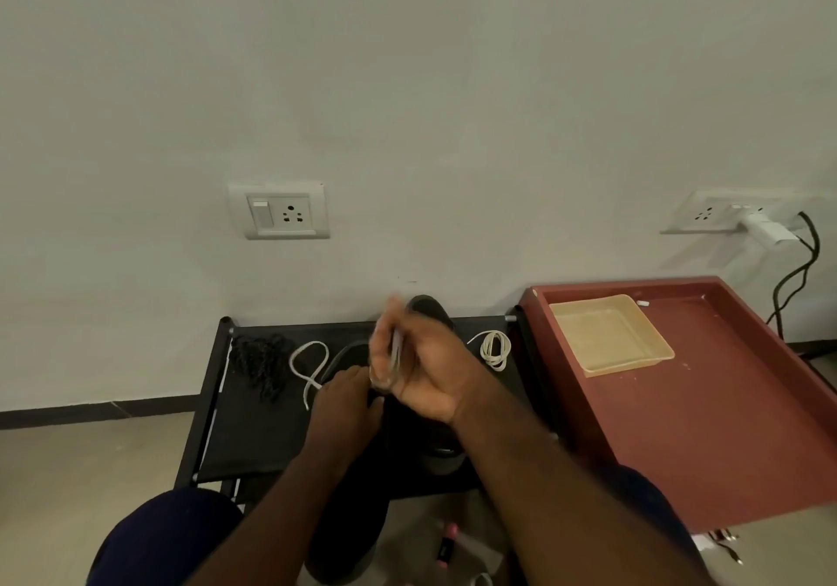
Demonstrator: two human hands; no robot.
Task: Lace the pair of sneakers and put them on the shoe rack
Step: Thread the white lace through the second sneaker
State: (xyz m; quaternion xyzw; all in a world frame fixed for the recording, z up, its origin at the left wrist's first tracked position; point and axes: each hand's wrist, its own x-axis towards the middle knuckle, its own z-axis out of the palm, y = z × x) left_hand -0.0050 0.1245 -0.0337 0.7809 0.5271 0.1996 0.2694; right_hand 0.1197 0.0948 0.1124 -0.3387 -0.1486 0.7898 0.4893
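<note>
A black sneaker (pixel 348 513) lies across the front of the black shoe rack (pixel 253 427), its heel hanging toward me. My left hand (pixel 346 409) presses down on its upper, fingers closed on the shoe. My right hand (pixel 421 368), blurred by motion, is raised above the shoe and pinches a white lace (pixel 396 350). The lace's loose loop (pixel 310 366) trails on the rack to the left. A second black sneaker (pixel 430 313) lies behind my hands, mostly hidden. A coiled white lace (pixel 496 347) rests at the rack's back right.
A tangle of black lace (pixel 260 359) lies at the rack's back left. A red-brown table (pixel 724 427) with a beige tray (pixel 609 334) stands to the right. Wall sockets (pixel 281 210) are behind. A pink object (pixel 446 544) lies on the floor.
</note>
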